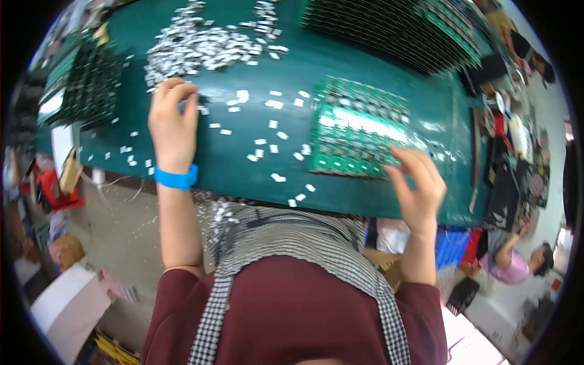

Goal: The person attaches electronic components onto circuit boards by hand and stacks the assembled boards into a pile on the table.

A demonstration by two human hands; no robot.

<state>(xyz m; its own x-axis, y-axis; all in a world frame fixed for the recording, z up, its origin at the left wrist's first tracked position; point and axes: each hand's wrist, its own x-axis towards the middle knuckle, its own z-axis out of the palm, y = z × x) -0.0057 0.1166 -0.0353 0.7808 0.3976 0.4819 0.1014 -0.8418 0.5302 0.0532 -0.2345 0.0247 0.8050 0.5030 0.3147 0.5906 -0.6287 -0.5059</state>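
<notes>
My left hand [173,125], with a blue wristband [175,177], is just in front of a heap of small white pieces [204,47]. Its fingers curl to meet the thumb, and anything between the tips is too small to make out. Over the lower right corner of a green circuit board panel [359,128] is my right hand [420,185]. Its thumb and index finger are apart, and I see nothing held between them. The panel lies flat on the green tabletop [243,173], with rows of small components and a bright glare across it.
Loose white pieces [273,124] are scattered between the heap and the panel. Stacked circuit boards [82,82] stand at the left, and a longer row of boards [389,30] stands at the far right. Other people, one in a pink top [508,264], are off to the right.
</notes>
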